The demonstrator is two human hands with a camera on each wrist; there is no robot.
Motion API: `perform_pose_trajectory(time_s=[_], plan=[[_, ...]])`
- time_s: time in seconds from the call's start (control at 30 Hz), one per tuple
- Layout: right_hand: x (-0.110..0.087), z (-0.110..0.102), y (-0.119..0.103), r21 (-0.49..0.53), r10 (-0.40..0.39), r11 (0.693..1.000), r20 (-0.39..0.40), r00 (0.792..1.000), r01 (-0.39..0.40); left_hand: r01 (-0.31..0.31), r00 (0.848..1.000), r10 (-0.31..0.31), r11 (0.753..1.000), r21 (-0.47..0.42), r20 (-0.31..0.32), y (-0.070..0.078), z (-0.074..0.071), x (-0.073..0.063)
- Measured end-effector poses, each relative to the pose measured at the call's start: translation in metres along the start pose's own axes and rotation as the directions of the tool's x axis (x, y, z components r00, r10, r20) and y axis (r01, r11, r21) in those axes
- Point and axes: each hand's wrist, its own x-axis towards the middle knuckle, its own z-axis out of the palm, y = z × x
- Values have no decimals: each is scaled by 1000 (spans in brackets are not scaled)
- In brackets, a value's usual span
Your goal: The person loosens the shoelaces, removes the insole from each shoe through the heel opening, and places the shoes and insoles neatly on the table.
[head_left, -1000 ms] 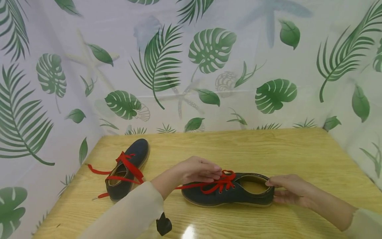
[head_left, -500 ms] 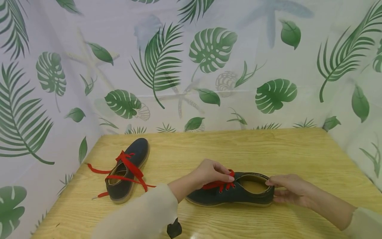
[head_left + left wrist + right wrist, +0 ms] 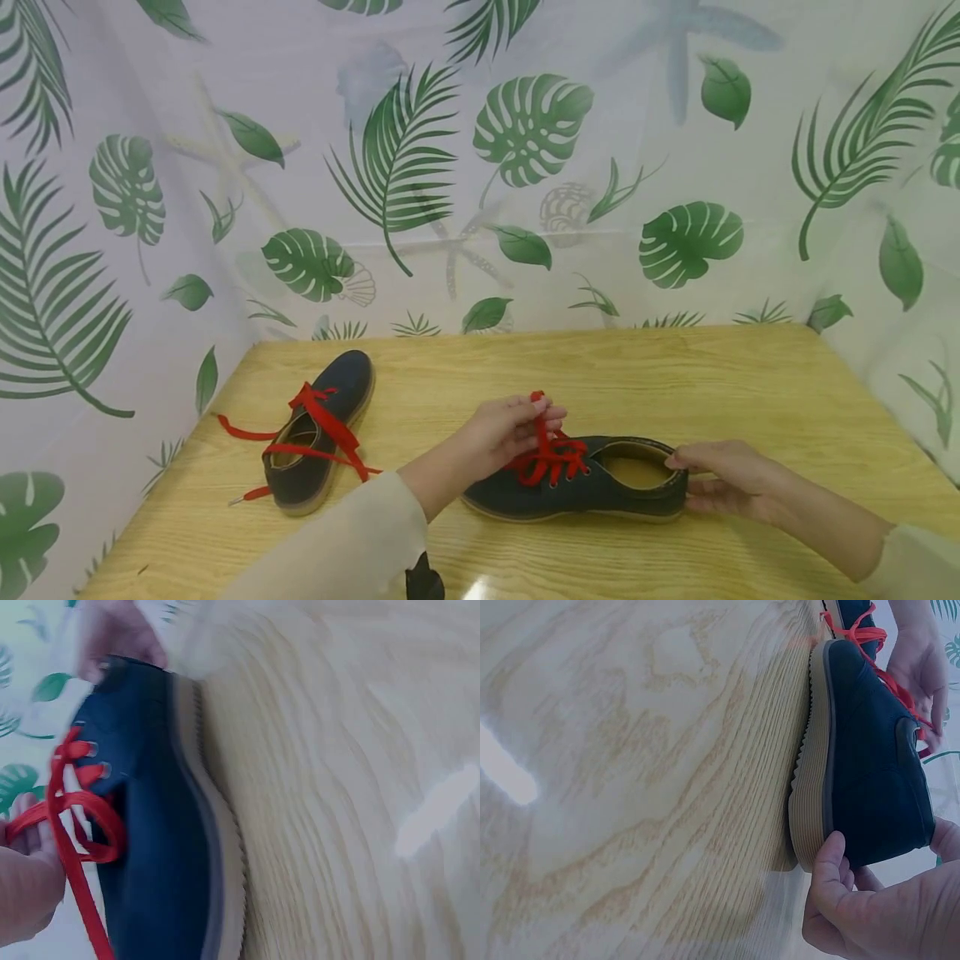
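A dark navy shoe (image 3: 622, 498) with a tan sole sits flat on the table in the head view, its toe pointing left. My left hand (image 3: 491, 435) is above the toe end and pinches a red shoelace (image 3: 542, 429), lifting a length of it over the lacing. In the left wrist view the lace (image 3: 71, 855) runs through the eyelets and forms a loop by the fingers. My right hand (image 3: 731, 482) grips the heel, thumb at the collar's inner edge and fingers behind. The right wrist view shows that hand (image 3: 885, 907) around the heel.
A second navy shoe (image 3: 351, 379) stands at the left of the wooden table (image 3: 675, 375), its red laces (image 3: 330, 421) trailing loose over it and onto the wood. A leaf-patterned cloth (image 3: 420, 167) encloses the back and sides. A small black object (image 3: 423, 579) hangs below the left sleeve.
My left hand went right over the lacing, then came back left and up, drawing a red lace upward. The right hand keeps its hold on the heel, and the shoe stays in place.
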Motion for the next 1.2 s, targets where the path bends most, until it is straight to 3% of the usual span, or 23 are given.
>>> perform_pose_trajectory(time_s=[0.07, 0.13, 0.23, 0.5, 0.63, 0.73, 0.87, 0.97, 1.2], plan=[[0, 1, 0, 3, 4, 1000, -1, 1000, -4, -4, 1000, 0, 987, -162, -24, 6, -4, -3], [0, 1, 0, 6, 6, 1000, 2, 1000, -6, -24, 999, 14, 956, -293, -36, 12, -9, -7], [0, 1, 0, 8, 9, 1000, 2, 1000, -9, -47, 998, 30, 917, -397, -49, 21, -16, -13], [2, 1, 0, 7, 6, 1000, 11, 1000, -6, -43, 999, 32, 872, -488, -31, 30, -27, -27], [2, 1, 0, 9, -1, 1000, 7, 1000, 0, -74, 997, 49, 842, -535, -61, 31, -28, -27], [2, 1, -1, 5, -1, 1000, 2, 1000, 1, -140, 989, 86, 788, -600, -118, 38, -31, -28], [1, 3, -2, 1, 4, 1000, -6, 1000, -4, -246, 969, 151, 683, -688, -197, 56, -44, -31], [1, 3, -2, -1, 8, 1000, -6, 1000, -8, -293, 956, 170, 626, -722, -240, 67, -55, -37], [2, 2, -1, -1, 14, 1000, -2, 1000, -14, -346, 936, 152, 567, -748, -318, 78, -79, -53]])
